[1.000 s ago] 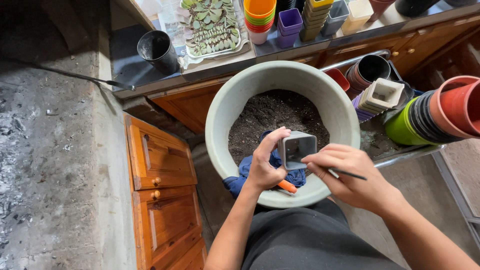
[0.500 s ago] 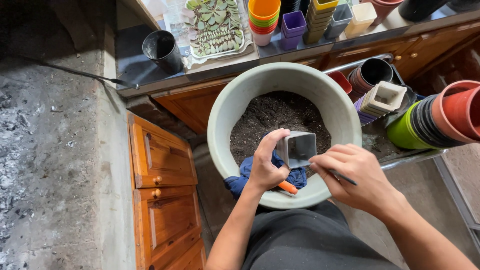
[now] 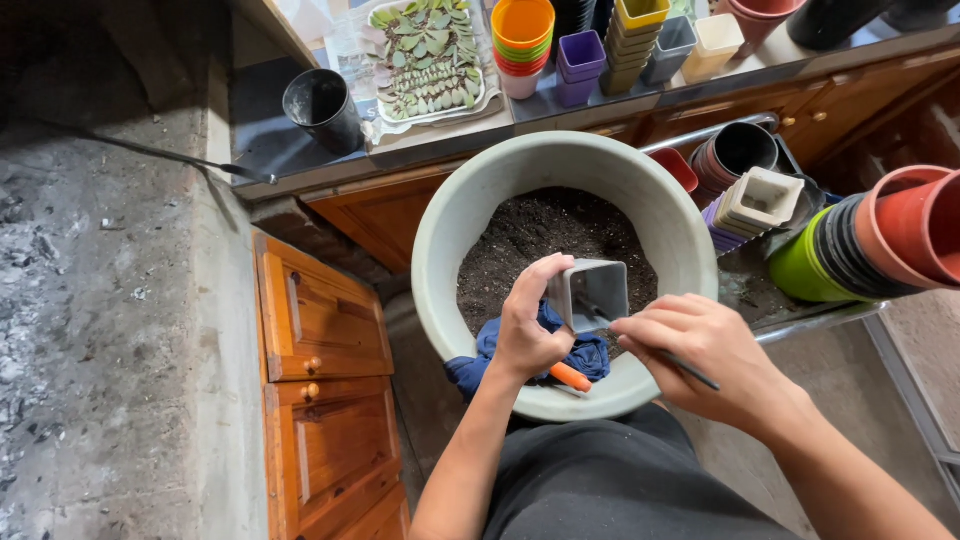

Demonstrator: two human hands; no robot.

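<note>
Two hands at work: our left hand (image 3: 528,335) grips small grey square pot (image 3: 590,293) over soil basin (image 3: 450,210); right hand (image 3: 700,350) pinches thin dark tool (image 3: 690,370) inside it. Risk, we judge: tilted pot slipping, spilling soil.

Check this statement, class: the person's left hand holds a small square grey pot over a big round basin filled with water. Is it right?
Not quite. The head view shows the left hand holding the small square grey pot over the big round basin, but it contains dark soil, not water.
</note>
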